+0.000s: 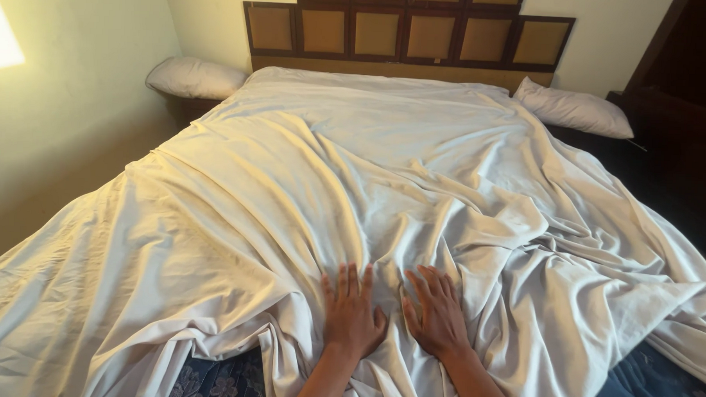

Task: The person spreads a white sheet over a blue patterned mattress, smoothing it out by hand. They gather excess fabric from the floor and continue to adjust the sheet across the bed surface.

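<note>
A wide white sheet (354, 167) lies rumpled over the whole bed, with long folds running toward the foot. My left hand (351, 310) rests flat on the sheet near the foot edge, fingers spread and pointing at the headboard. My right hand (438, 313) lies flat beside it, a few centimetres to the right, fingers also apart. Neither hand grips the cloth. Both press on a ridge of folds at the middle of the foot end.
A dark blue flowered mattress (221, 382) shows under the sheet at the foot. A brown panelled headboard (406, 32) stands at the far wall. One white pillow (194, 77) sits at the left, another pillow (575, 108) at the right. Dark wooden furniture (685, 85) stands at the right.
</note>
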